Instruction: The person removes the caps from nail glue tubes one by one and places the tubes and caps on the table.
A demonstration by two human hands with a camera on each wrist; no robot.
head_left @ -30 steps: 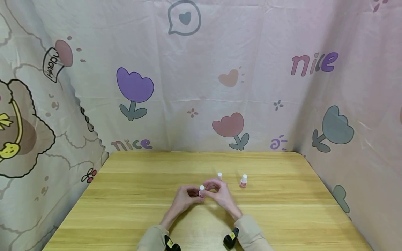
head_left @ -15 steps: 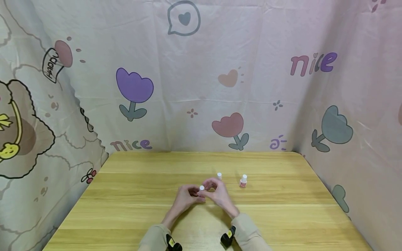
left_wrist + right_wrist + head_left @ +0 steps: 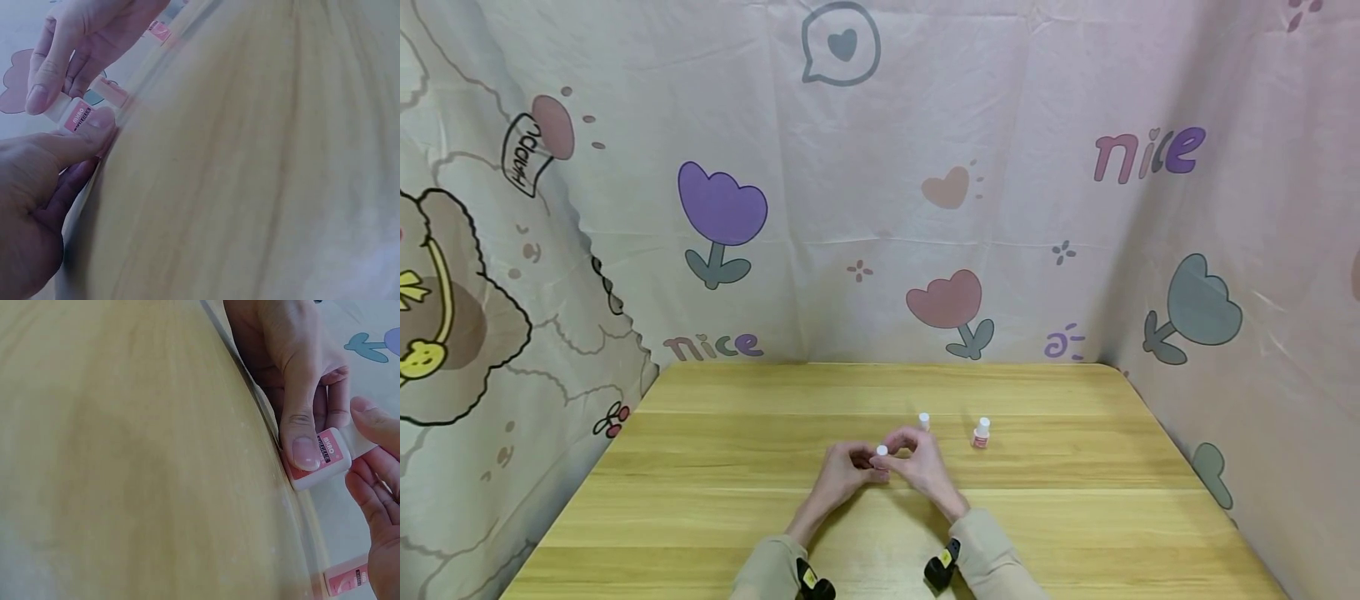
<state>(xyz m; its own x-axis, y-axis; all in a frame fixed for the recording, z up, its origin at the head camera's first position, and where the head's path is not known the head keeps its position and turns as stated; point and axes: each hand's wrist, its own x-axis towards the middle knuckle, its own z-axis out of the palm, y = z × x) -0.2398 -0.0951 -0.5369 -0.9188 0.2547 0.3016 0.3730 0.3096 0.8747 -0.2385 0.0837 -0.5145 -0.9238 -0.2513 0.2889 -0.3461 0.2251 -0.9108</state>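
A small nail glue bottle with a pink label stands between the two hands over the table. My left hand grips its body, with the thumb across the label in the right wrist view. The fingers of my right hand pinch the white cap from above. The bottle's lower part is hidden by the hands in the head view. A second bottle stands just behind my right hand and is partly covered by it. Farther right, a third bottle is upright with its cap on.
The wooden table reaches back to a printed curtain with flowers and hearts. More curtain hangs along the left and right sides. Black wrist cameras sit at both beige sleeves.
My right hand and wrist have shifted slightly left, and its fingers now cover more of the bottle just under the cap top. The left hand and the other bottles stay in place.
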